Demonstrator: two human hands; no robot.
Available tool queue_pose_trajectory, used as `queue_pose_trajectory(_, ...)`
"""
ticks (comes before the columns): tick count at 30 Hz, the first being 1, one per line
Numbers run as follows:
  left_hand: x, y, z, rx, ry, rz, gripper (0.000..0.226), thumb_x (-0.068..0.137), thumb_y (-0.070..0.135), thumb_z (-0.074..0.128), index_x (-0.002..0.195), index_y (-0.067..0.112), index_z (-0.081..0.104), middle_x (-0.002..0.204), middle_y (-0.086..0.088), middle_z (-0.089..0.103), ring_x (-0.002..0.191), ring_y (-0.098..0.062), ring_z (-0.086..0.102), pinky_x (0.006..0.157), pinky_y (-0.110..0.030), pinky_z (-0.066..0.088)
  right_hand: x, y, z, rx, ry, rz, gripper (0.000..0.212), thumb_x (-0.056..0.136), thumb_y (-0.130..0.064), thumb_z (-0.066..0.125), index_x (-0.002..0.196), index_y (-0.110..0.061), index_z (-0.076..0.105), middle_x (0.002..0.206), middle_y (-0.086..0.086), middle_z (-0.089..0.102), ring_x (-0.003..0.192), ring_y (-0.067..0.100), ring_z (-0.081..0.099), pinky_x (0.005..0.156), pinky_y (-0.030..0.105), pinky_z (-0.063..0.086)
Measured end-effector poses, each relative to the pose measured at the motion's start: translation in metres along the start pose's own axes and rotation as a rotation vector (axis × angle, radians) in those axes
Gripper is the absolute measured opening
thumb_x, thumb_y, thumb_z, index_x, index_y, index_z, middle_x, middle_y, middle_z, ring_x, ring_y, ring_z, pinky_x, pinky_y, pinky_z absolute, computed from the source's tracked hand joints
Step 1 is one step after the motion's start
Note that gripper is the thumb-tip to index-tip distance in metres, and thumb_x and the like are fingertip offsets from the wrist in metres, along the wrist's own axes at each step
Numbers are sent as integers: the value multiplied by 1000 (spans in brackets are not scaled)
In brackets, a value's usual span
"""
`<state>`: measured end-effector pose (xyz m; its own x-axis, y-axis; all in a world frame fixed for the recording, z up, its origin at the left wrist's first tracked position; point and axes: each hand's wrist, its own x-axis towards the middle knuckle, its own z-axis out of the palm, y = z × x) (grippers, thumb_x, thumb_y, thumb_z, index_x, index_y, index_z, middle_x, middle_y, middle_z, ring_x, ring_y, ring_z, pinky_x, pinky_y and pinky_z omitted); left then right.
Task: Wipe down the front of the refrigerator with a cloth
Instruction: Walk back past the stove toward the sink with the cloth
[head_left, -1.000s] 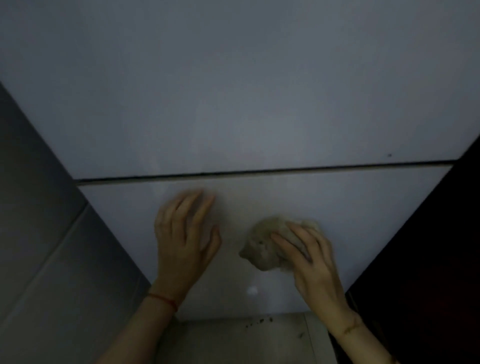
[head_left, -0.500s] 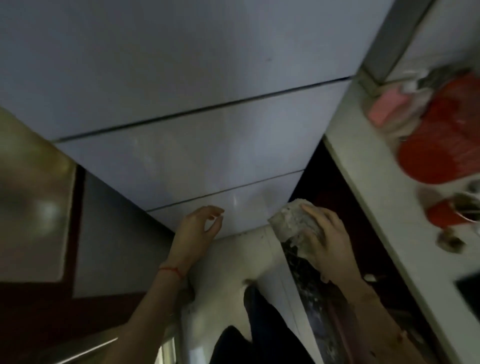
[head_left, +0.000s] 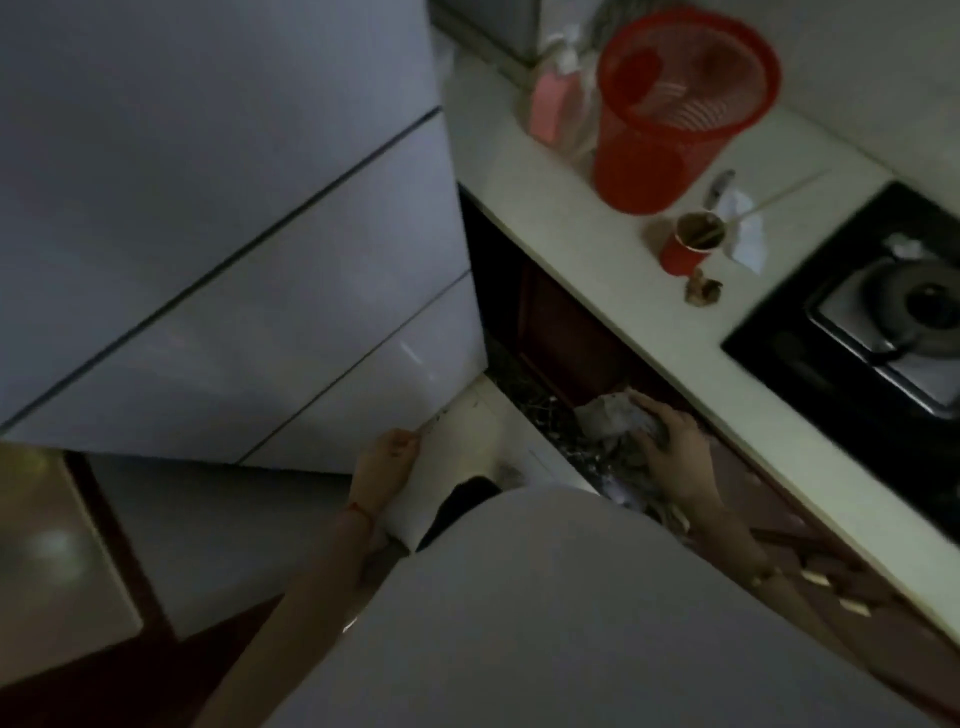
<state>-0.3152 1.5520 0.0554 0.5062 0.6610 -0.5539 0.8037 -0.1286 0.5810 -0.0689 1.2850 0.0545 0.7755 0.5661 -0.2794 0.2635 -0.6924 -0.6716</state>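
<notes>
The refrigerator (head_left: 218, 218) fills the left of the view, a pale grey front with two dark seams across it. My right hand (head_left: 675, 457) grips a crumpled grey cloth (head_left: 613, 415) off to the right of the fridge, low in front of the dark cabinet under the counter. The cloth is not touching the fridge. My left hand (head_left: 387, 467) hangs by the fridge's bottom front edge with its fingers loosely bent and nothing in it; a red thread circles the wrist.
A pale counter (head_left: 587, 270) runs along the right with a red mesh basket (head_left: 675, 104), a pink bottle (head_left: 550, 104), a red cup (head_left: 691, 249) holding chopsticks, and a gas hob (head_left: 893, 322). My light shirt fills the bottom middle of the view. Debris lies on the floor by the cabinet.
The view has swung right and pulled back from the fridge. My right hand has carried the cloth off the fridge front to the right, and my left hand has dropped to the bottom edge.
</notes>
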Motion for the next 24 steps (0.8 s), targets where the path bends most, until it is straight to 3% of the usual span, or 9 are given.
queue_pose_trajectory(2, 15, 5, 6, 20, -64, 32, 15, 91, 25, 52, 83, 14, 60, 83, -11, 60, 82, -21, 57, 74, -29, 46, -17, 14, -2, 31, 62, 95, 52, 85, -33, 53, 134, -18, 59, 125, 14, 65, 118, 33, 54, 97, 31, 39)
queue_pose_trajectory(4, 33, 16, 10, 51, -115, 41, 17, 95, 14, 51, 80, 13, 58, 83, -9, 58, 82, -18, 52, 66, -23, 42, -39, 25, -1, 60, 134, 200, 53, 82, -34, 52, 132, -17, 60, 123, 15, 66, 117, 34, 55, 96, 33, 40)
queue_pose_trajectory(7, 61, 37, 19, 89, -240, 63, 29, 90, 29, 49, 87, 7, 68, 94, -16, 68, 88, -25, 60, 85, -35, 50, -74, 40, 8, 93, 257, 390, 55, 80, -33, 52, 132, -17, 60, 121, 18, 65, 113, 38, 54, 93, 33, 40)
queue_pose_trajectory(9, 82, 48, 26, 150, -337, 112, 32, 95, 25, 52, 105, 0, 69, 107, -21, 69, 96, -33, 65, 95, -44, 51, -99, 47, 20, 138, 347, 509, 57, 79, -33, 51, 133, -16, 59, 119, 21, 63, 113, 40, 54, 94, 37, 43)
queue_pose_trajectory(12, 106, 63, 40, 310, -468, 201, 29, 100, 13, 48, 116, -4, 64, 115, -25, 67, 91, -33, 64, 90, -42, 52, -139, 44, 43, 229, 473, 667, 60, 78, -31, 49, 134, -14, 58, 122, 23, 60, 114, 41, 53, 94, 37, 43)
queue_pose_trajectory(16, 118, 79, 56, 526, -610, 279, 28, 99, 15, 50, 113, -4, 66, 107, -17, 67, 86, -23, 59, 71, -20, 50, -198, 23, 81, 342, 641, 882, 59, 79, -31, 47, 136, -17, 56, 118, 23, 59, 106, 40, 56, 88, 31, 39)
queue_pose_trajectory(20, 113, 103, 86, 592, -722, 354, 27, 98, 16, 50, 114, 0, 65, 103, -14, 67, 90, -24, 62, 92, -37, 52, -254, -1, 118, 431, 820, 1076, 43, 91, -19, 55, 134, -17, 58, 119, 23, 59, 112, 41, 55, 93, 35, 40)
queue_pose_trajectory(24, 89, 130, 139, 712, -810, 482, 26, 96, 12, 51, 113, 2, 68, 93, -8, 67, 86, -22, 62, 87, -32, 52, -299, -17, 147, 486, 995, 1212, 48, 85, -26, 52, 132, -19, 59, 119, 21, 58, 110, 39, 56, 90, 28, 35)
